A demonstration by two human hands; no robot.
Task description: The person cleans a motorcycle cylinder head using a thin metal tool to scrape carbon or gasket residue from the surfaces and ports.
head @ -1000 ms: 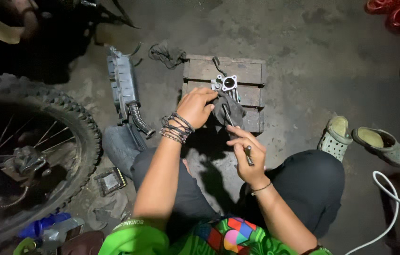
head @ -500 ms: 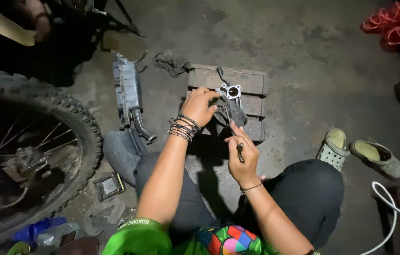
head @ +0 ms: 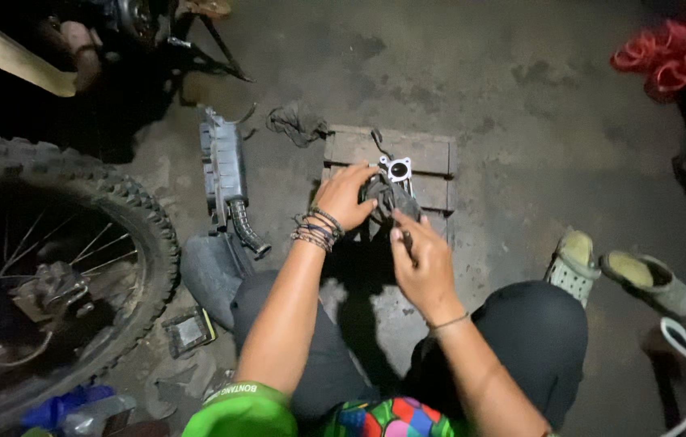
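The left hand (head: 349, 194) has its fingers curled over a dark crumpled rag (head: 382, 202) wrapped about a small silver metal engine part with a round bore and flange (head: 398, 170), pinning both down. The right hand (head: 422, 260) is closed round a slim dark tool (head: 408, 241), its tip hidden against the rag; whether it touches the metal cannot be told. Part and rag rest on a low slatted wooden block (head: 432, 154), which lies on a stained, dusty grey concrete floor (head: 513, 105) in a dim workshop.

Compared with half a second ago, the right hand has come up closer to the rag, and the left hand stays clamped on it.

Left of the block lie a second dark rag (head: 298, 121) and a grey finned metal housing with a ribbed black hose (head: 226, 174). Farther left stands a knobbly black spoked motorcycle tyre (head: 129, 218). Right of the knee sit two worn pale rubber clogs (head: 610, 271); a red coiled bundle (head: 666, 53) lies at the far corner. A small open square tin (head: 189, 330) sits by the tyre, its contents too dark to tell.
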